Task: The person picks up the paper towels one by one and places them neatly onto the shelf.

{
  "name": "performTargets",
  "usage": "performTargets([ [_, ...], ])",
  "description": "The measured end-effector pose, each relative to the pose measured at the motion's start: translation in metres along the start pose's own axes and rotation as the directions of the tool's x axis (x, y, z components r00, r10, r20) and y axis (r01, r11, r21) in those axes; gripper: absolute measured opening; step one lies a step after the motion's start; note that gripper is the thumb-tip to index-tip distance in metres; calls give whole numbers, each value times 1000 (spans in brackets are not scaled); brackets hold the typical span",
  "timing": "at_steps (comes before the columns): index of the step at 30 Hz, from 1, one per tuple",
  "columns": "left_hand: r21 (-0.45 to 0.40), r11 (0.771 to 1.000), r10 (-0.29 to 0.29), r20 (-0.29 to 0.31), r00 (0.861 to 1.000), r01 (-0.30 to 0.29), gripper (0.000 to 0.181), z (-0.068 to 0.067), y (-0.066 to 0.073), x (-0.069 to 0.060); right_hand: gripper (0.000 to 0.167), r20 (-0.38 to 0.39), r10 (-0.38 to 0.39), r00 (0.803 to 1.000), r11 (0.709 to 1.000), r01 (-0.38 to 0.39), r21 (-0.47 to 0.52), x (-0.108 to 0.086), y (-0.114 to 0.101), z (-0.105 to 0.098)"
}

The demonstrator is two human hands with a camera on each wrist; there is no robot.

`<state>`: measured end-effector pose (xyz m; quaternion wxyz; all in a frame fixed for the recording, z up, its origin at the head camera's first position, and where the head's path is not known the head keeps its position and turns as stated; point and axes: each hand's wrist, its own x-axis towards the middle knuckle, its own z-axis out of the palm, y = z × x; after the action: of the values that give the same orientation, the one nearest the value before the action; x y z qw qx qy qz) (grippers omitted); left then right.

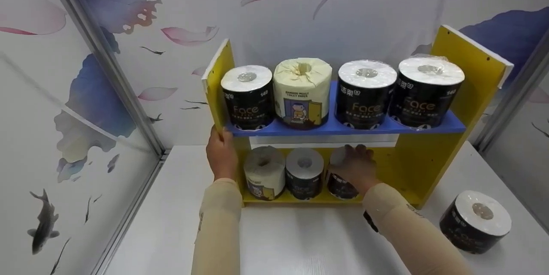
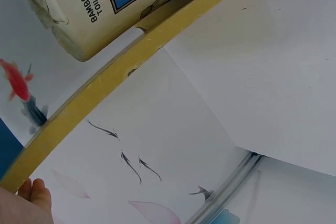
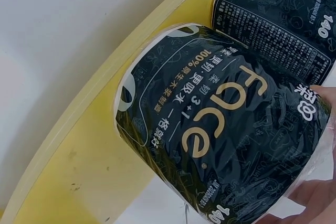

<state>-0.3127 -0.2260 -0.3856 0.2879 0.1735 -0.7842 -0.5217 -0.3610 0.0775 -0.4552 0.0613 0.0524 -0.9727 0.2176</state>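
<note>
A two-level shelf with yellow sides and a blue upper board holds toilet paper rolls. My left hand grips the edge of its left side panel. On the lower yellow board, my right hand holds a black-wrapped toilet paper roll by its top, the fingers spread over it. Left of that roll stand another black roll and a cream bamboo roll. The upper board bears three black rolls, one of them at the left end, and a cream roll.
One more black roll stands on the white table, right of the shelf. Walls printed with petals and fish rise behind and to the left. A metal strip runs down the left corner.
</note>
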Motion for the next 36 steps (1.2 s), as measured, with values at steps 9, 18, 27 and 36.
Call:
performTargets([
  [9, 10, 999, 38, -3, 999, -38, 40, 1, 2, -1, 79, 21, 30, 999, 999, -30, -18, 4, -2, 2],
  [18, 10, 999, 45, -1, 999, -45, 38, 2, 2, -1, 72, 13, 54, 998, 997, -53, -49, 9, -2, 2],
  [27, 1, 999, 35, -6, 999, -35, 37, 3, 2, -1, 70, 19, 63, 998, 995, -61, -83, 11, -3, 3],
  [36, 13, 999, 43, -15, 999, -43, 36, 1, -2, 0, 81, 120, 89, 989, 994, -81, -75, 15, -7, 1],
])
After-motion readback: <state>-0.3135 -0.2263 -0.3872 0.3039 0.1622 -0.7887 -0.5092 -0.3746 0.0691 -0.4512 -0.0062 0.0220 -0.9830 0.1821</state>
